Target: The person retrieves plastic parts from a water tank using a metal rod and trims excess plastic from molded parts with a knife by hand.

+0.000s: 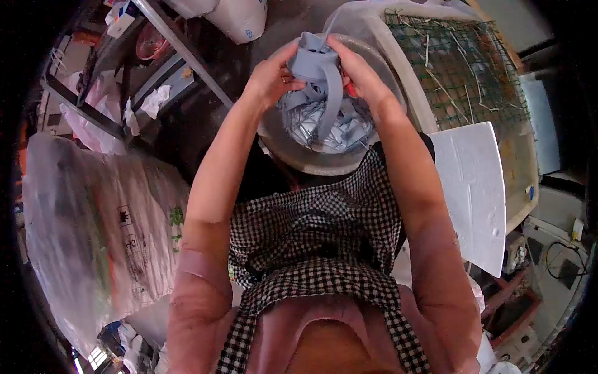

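Observation:
A grey moulded plastic part [313, 64] is held up between my two hands above a round basin [311, 166]. My left hand [274, 78] has its fingers closed on the part's left side; a ring shows on one finger. On the other side my right hand [360, 70] grips the part near its top. Something small and red [351, 90] shows beneath the right palm; its kind cannot be made out. A curved grey strip [332, 103] hangs down from the part. Below, grey plastic scraps [339, 132] lie heaped in the basin.
Right of the basin stands a pale tub [408, 81] topped with green wire mesh [461, 71]. A white foam board [471, 193] leans by my right arm. To the left are a metal frame [187, 53] and a large plastic-wrapped bundle [106, 230]. A white sack [240, 19] stands beyond.

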The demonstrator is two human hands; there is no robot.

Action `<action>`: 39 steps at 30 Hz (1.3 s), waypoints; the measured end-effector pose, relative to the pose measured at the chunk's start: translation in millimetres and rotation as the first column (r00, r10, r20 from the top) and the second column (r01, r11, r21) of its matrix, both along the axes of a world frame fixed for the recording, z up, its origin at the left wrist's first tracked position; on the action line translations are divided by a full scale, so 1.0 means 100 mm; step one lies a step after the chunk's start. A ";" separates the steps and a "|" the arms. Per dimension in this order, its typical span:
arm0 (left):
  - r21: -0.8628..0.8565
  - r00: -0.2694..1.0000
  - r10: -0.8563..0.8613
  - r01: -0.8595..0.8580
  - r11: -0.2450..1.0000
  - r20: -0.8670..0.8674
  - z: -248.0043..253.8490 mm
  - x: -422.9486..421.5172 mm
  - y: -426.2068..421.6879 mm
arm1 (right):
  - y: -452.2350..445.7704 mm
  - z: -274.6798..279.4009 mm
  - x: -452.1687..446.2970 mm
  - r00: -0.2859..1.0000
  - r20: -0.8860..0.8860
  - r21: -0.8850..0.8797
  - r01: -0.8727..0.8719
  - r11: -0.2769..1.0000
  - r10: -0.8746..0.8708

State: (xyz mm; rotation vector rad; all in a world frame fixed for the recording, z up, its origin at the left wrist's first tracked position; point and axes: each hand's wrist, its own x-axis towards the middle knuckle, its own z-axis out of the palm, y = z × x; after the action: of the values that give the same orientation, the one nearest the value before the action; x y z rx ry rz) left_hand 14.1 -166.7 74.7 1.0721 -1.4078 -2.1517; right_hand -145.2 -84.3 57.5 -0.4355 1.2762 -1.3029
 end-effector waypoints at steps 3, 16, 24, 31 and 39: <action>0.278 0.994 0.094 -0.073 0.958 -0.061 -0.09 -0.02 -0.09 | 0.04 0.09 -0.04 0.998 -0.060 0.025 -0.019 1.000 0.021; 0.516 0.988 0.117 -0.050 0.855 -0.097 -0.17 0.04 -0.13 | 0.03 -0.05 -0.09 0.999 -0.036 0.038 0.008 0.999 -0.007; 0.387 0.976 0.204 -0.161 0.908 -0.074 -0.08 0.04 -0.05 | 0.14 0.14 0.05 0.996 0.013 -0.023 0.093 0.995 -0.093; 0.171 0.812 0.099 0.001 0.985 -0.575 0.09 0.30 -0.03 | 0.23 0.04 0.05 0.750 -0.650 -0.301 -0.100 0.948 -0.127; 0.186 0.858 0.128 -0.039 0.982 -0.498 0.36 0.19 0.42 | 0.30 0.05 0.13 0.419 -0.834 -0.519 -0.379 0.766 -0.358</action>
State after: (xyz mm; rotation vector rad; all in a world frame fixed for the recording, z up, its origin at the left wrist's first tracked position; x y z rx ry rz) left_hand 33.1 -124.4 110.7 0.5309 -0.9278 -2.2914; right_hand -132.6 -54.8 62.6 -1.9281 1.6209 -1.5196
